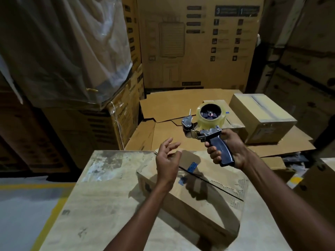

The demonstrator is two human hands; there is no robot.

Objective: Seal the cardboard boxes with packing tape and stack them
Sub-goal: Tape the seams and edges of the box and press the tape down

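Right hand [226, 151] wrapped round the handle of the tape dispenser [208, 120], held above the box; left hand [167, 158] free, fingers loosely spread, holding nothing. Open box [190, 211] sits on the worktop [101, 196] right below, centre seam [217, 187] gapped. I'd press the flaps flush with the left, start tape over the far edge, pull straight along the seam. Can't see the tape's loose end; seam's far end goes behind the left hand; taped box [261, 116] behind is dim

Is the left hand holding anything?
No, the left hand hovers open and empty above the box, while the right hand grips the tape gun.
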